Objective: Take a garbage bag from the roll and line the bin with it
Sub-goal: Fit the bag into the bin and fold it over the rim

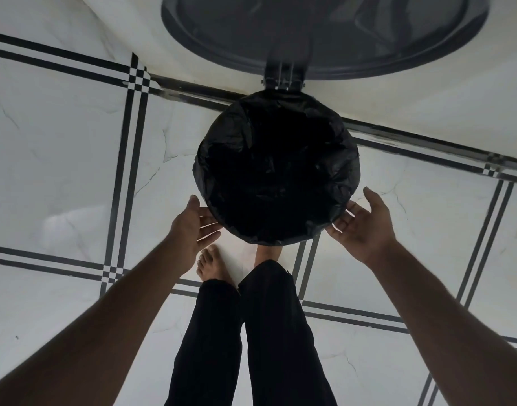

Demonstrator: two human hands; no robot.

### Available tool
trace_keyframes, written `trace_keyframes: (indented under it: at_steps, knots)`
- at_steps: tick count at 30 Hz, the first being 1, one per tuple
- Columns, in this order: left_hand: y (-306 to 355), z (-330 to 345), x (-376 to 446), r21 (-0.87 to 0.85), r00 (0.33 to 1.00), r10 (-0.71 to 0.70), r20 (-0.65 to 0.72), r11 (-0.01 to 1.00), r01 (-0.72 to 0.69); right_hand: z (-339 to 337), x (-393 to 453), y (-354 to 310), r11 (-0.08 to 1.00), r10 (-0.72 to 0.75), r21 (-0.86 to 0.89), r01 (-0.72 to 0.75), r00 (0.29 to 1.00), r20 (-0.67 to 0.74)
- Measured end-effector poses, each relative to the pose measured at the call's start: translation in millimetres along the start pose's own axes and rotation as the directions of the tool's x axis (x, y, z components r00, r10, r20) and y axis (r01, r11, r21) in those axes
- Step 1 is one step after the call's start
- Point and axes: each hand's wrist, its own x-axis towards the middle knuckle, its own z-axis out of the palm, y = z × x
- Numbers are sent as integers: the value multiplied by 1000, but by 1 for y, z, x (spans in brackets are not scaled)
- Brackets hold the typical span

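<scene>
Two bare forearms reach forward over dark trouser legs (251,332); the left hand (189,230) and right hand (365,227) flank the near rim of the bin (277,168), fingers straight and spread, gripping nothing; fingertips lie just beside the black garbage bag (348,159), contact cannot be told; the bag is folded over the rim, lining the bin; the lid (324,33) stands raised behind, above the tiled floor (60,142).
</scene>
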Motion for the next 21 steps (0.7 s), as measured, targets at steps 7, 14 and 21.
trace_keyframes:
  at_steps: [7,14,21]
  knots:
    - [-8,3,-1,-224,991,-80,110,969,103,3,1,19,992,123,48,-119,989,-82]
    - [-14,15,-8,-378,990,-79,115,918,117,13,-8,74,951,252,181,-249,968,10]
    - [-18,17,-6,-425,993,-79,92,898,111,28,-9,86,935,130,340,-100,989,-66]
